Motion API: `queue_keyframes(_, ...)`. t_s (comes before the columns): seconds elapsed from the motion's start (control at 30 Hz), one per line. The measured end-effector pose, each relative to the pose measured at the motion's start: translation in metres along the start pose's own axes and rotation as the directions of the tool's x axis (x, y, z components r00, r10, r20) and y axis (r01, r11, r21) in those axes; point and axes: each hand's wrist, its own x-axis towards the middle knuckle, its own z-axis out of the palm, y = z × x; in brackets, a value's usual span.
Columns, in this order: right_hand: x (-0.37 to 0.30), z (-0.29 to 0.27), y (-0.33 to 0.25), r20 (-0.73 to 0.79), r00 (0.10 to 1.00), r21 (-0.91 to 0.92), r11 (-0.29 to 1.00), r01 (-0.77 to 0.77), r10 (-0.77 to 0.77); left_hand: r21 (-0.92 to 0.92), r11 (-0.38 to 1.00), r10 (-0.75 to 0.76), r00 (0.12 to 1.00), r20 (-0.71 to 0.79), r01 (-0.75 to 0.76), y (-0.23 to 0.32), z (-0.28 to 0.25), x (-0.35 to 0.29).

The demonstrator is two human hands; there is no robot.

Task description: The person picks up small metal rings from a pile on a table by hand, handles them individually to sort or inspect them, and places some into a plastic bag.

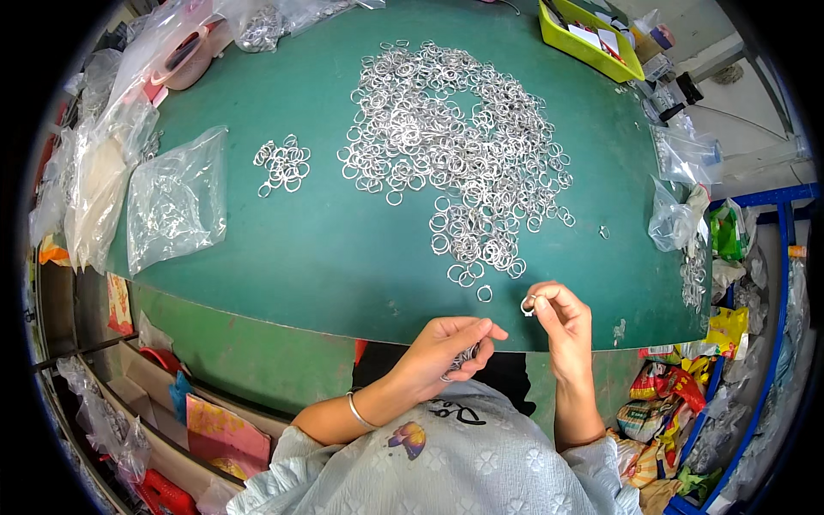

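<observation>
My right hand [562, 322] pinches one silver ring [528, 305] between thumb and fingertips at the table's near edge. To its left, my left hand [455, 348] is curled around several silver rings [461, 359], which show partly between the fingers. A single loose ring [485, 293] lies on the green tabletop just beyond my hands. Farther off spreads a large pile of silver rings [429, 137], with a denser tongue reaching toward me. A smaller group of rings [283, 165] lies apart on the left.
A clear plastic bag [178, 202] lies flat at the table's left. At the far right stands a yellow-green tray [592, 43] with tools. A pink basket [183, 64] sits far left. Blue shelving [760, 360] with packets stands to the right, an open drawer [146, 403] below left.
</observation>
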Motion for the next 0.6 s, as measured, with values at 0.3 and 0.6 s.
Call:
queue_keyframes(0.3, 0.010, -0.030, 0.011, -0.053, 0.999, -0.051, 0.999, -0.012, 0.010, -0.172, 0.985, -0.005, 0.997, -0.073, -0.008, 0.001, 0.002, 0.005)
queue_keyframes(0.6, 0.003, -0.014, 0.016, -0.004, 0.999, -0.087, 0.995, -0.042, 0.042, 0.033, 0.996, 0.085, 0.996, -0.005, -0.085, 0.007, 0.006, 0.000)
